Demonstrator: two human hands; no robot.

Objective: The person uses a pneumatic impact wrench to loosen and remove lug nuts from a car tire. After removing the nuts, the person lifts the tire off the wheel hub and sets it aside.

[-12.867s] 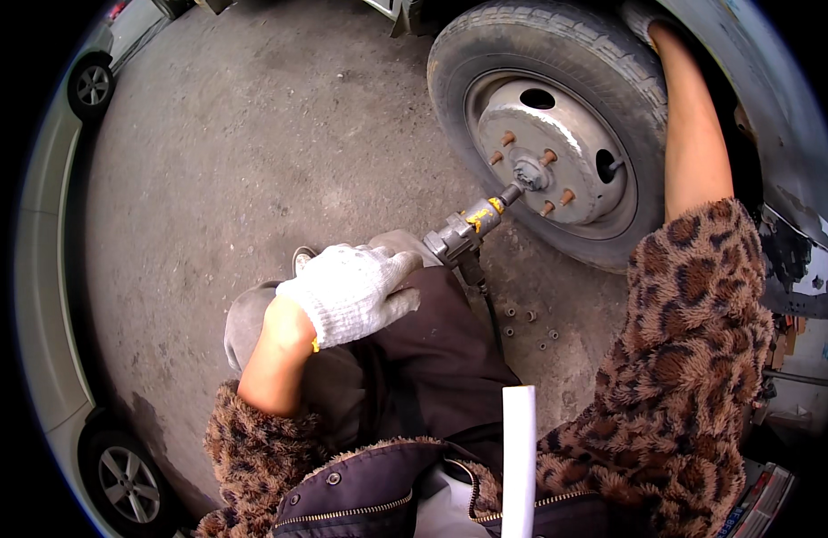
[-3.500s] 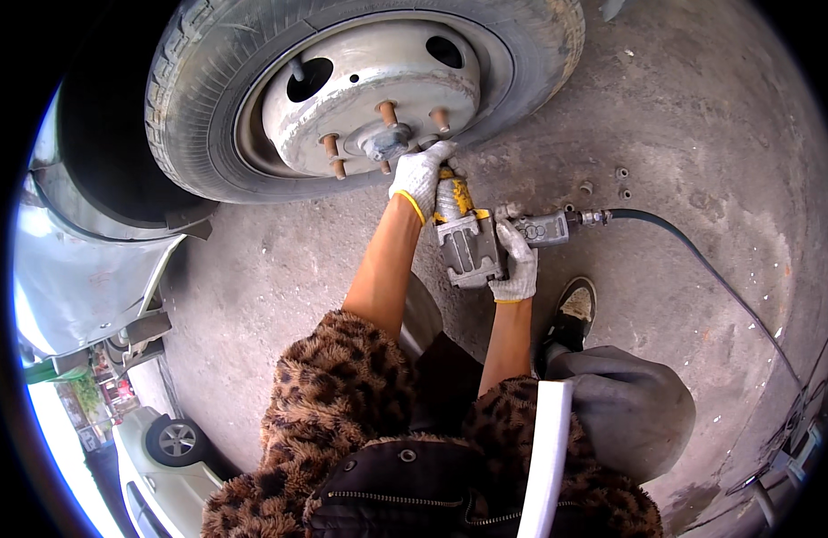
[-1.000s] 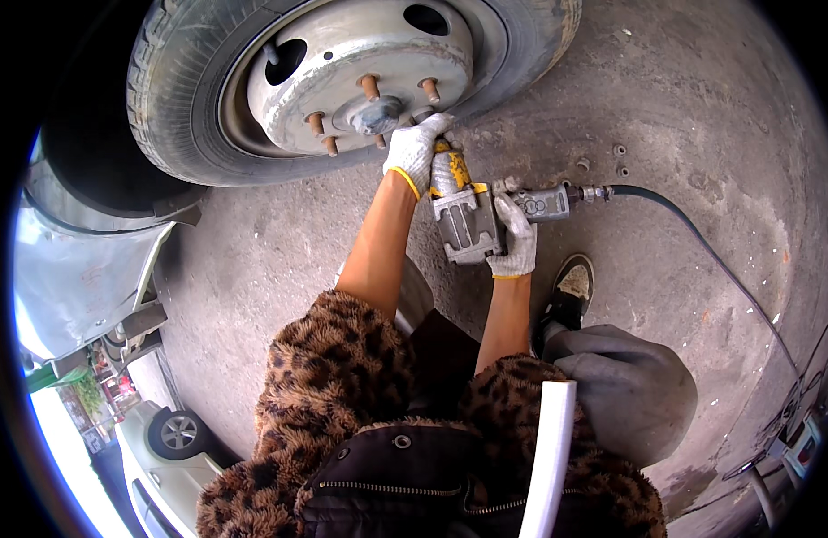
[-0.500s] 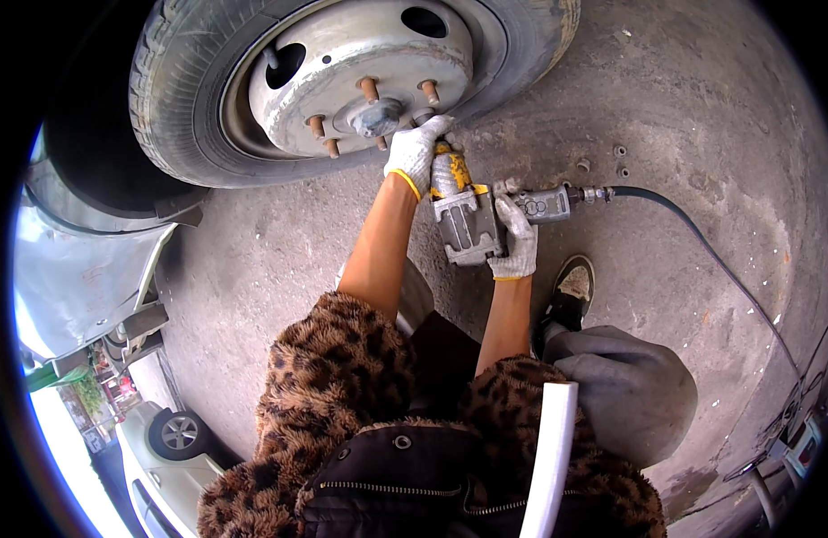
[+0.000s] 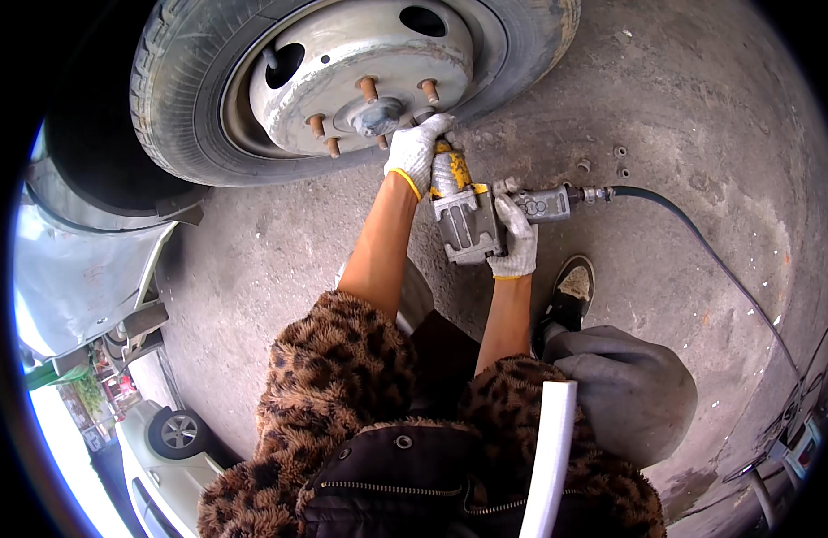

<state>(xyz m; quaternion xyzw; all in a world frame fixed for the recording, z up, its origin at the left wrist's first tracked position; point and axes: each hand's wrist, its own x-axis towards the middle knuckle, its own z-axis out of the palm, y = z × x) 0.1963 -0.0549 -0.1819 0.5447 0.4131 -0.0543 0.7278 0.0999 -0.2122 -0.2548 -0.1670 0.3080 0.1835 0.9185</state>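
A pneumatic impact wrench (image 5: 468, 220), grey with worn yellow paint at its nose, is held between both my gloved hands. My left hand (image 5: 416, 154), in a white knit glove with a yellow cuff, is closed around the nose end, close to the wheel hub. The socket (image 5: 424, 117) at its tip points at the hub's lower right; whether it sits over a stud is hidden by my glove. My right hand (image 5: 519, 240) is closed on the wrench where body and handle meet. The wheel (image 5: 342, 76) shows several bare rusty studs (image 5: 368, 89) around its centre cap (image 5: 378, 117).
An air hose (image 5: 683, 215) runs from the wrench handle off to the right. Several loose lug nuts (image 5: 621, 151) lie on the concrete floor right of the wheel. My shoe (image 5: 573, 285) stands right of my hands. A parked car (image 5: 154, 457) shows at lower left.
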